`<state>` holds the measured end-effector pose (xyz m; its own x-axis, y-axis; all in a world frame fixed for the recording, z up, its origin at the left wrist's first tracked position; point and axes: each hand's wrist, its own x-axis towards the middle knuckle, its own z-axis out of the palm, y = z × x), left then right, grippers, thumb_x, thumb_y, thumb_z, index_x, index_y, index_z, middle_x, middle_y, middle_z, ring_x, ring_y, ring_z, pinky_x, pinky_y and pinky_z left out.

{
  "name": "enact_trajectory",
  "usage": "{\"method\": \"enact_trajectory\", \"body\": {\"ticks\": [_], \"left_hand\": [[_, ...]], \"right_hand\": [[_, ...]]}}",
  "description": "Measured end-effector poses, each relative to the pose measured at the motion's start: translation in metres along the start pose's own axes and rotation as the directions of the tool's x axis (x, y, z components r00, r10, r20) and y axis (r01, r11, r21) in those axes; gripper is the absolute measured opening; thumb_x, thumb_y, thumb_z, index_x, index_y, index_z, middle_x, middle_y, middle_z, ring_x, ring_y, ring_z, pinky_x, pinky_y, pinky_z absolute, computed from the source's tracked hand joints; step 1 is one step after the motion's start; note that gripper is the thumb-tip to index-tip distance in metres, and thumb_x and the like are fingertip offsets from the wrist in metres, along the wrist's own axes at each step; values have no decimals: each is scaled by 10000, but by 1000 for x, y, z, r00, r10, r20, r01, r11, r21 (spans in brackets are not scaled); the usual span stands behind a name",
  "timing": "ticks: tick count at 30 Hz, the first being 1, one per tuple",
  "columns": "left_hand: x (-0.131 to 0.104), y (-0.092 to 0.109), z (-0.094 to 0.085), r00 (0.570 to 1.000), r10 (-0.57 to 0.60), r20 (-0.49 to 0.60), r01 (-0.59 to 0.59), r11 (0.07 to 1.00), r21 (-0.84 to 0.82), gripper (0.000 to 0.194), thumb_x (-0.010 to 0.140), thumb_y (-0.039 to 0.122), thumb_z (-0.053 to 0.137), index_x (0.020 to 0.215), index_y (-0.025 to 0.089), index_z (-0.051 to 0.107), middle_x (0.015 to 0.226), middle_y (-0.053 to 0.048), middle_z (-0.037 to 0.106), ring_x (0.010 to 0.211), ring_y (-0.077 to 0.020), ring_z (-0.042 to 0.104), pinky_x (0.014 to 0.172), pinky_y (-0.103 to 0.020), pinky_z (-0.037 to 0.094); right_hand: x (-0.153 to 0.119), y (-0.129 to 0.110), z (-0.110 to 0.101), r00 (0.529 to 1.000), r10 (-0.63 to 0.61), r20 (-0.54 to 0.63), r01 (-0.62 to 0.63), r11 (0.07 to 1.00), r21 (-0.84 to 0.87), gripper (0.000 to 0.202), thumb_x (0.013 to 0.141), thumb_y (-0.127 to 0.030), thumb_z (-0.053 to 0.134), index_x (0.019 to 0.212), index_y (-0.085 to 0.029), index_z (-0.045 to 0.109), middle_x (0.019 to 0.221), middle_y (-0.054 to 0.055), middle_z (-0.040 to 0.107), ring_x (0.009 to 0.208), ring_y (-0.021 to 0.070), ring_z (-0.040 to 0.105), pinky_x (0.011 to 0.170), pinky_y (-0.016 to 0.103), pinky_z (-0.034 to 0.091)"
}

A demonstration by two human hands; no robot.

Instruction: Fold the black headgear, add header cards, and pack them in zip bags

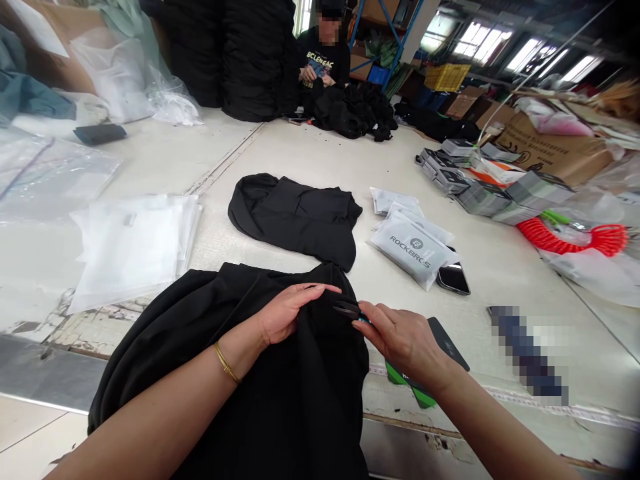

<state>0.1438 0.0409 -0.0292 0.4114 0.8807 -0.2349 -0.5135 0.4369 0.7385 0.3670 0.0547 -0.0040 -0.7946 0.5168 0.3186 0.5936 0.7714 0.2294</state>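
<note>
A large black cloth (240,320) hangs over the near edge of the table. My left hand (290,310) grips part of it, thumb and fingers pinching the fabric near its upper right. In my right hand (395,327) is a small pair of thread snips (349,309), dark blades pointing left toward the cloth and the left fingertips. The blades look a little apart from the left hand. Just beyond lies a folded black garment (300,220), flat on the table. Whether the blades touch any thread is too small to tell.
White packaged pouches (413,247) and a phone (455,279) lie right of the garment. Clear bags (135,240) are stacked left. Green and black cards (447,343) sit under my right wrist. Grey boxes (485,200) and a red coiled hose (565,241) are farther right. Another person (325,60) sits opposite.
</note>
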Motion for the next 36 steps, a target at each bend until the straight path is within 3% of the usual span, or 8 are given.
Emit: {"method": "enact_trajectory", "body": {"ticks": [13,22,29,36], "left_hand": [[0,-1,-3,999,-16,30,17,1000,-21,341,867,366,528,1071,128,662,978,-111,699,932,-211,629,882,-315,435],[-1,2,0,997,35,-74,-35,999,3,307,823,347,595,1036,137,663,963,-92,705,873,-192,641,832,-290,455],[0,0,-2,995,60,-82,-61,998,-11,328,798,371,624,1038,150,664,981,-86,700,915,-204,633,848,-288,444],[-1,3,-2,996,49,-70,-48,999,7,352,818,396,598,1053,143,664,978,-100,704,901,-207,640,838,-296,451]], "right_hand": [[13,1,3,999,-54,6,54,998,-17,218,915,-330,468,1015,-150,541,634,-25,608,463,101,499,445,260,229],[3,8,2,999,1,-34,1,998,70,242,929,-331,430,1025,-130,524,671,4,623,481,105,522,447,248,255],[8,8,7,999,-13,52,10,999,48,251,932,-357,413,1022,-150,522,658,-7,617,459,106,511,435,248,204],[14,8,4,998,-22,60,17,996,86,260,939,-372,393,1024,-160,515,667,-9,620,478,109,529,437,253,191]]}}
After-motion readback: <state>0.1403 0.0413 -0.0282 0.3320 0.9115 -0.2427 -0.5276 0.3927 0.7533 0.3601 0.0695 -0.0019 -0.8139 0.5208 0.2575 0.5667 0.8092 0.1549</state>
